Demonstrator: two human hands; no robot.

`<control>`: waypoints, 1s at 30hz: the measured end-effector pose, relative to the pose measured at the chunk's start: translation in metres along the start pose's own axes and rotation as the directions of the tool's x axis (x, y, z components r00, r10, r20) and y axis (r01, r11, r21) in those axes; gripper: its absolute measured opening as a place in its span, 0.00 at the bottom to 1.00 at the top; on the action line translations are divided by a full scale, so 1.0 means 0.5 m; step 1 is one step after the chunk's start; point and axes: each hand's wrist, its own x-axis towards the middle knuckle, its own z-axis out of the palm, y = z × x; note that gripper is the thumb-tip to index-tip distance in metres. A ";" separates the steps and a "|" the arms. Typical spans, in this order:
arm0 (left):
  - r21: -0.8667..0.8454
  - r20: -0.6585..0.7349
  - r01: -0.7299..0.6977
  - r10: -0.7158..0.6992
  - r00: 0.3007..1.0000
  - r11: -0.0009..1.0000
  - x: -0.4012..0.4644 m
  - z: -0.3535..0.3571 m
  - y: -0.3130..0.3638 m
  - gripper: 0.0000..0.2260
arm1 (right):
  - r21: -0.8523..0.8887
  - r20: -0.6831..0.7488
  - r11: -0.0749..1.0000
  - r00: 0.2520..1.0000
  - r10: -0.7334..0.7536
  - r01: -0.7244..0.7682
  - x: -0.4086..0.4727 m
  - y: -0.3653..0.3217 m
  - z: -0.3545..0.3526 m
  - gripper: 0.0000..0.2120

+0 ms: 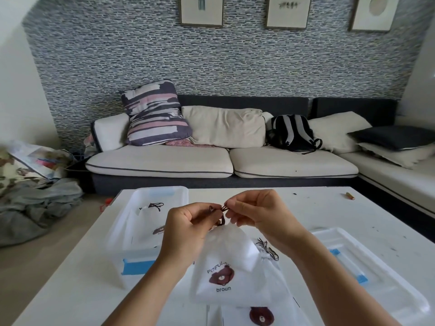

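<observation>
Centre of the frame, low: left hand (188,222) and right hand (256,212) each pinch the dark brown drawstring cord (221,220) with curled fingertips, at the gathered neck of a white fabric pouch with a brown bear print (226,267). The pouch is held up over the white table (317,208), with another bear pouch (261,316) beneath at the bottom edge. Clear plastic box with blue tape (131,234) sits left of centre, clear plastic tray (376,278) lower right.

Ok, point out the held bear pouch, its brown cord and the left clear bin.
held bear pouch (226,248): head view, on the plain fabric above the print.
brown cord (220,221): head view, on the bunched part above the pouch's neck.
left clear bin (164,189): head view, on its far rim.
</observation>
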 end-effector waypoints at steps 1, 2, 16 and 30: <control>-0.005 -0.008 -0.002 0.002 1.000 1.000 0.000 -0.001 0.000 0.04 | 0.012 0.011 1.000 1.000 0.020 -0.020 -0.001 -0.004 0.001 0.10; -0.007 -0.014 -0.007 0.007 1.000 1.000 0.000 -0.002 0.000 0.05 | 0.000 0.005 1.000 1.000 0.022 -0.022 -0.002 -0.005 0.002 0.12; -0.038 -0.054 -0.012 0.009 0.998 0.999 -0.001 -0.001 0.011 0.08 | -0.101 -0.026 0.994 0.999 0.045 -0.048 -0.001 0.007 0.001 0.12; -0.193 -0.009 0.198 -0.203 0.979 0.961 -0.002 -0.007 0.015 0.05 | -0.230 0.112 0.971 0.993 -0.033 0.058 -0.017 -0.018 0.015 0.06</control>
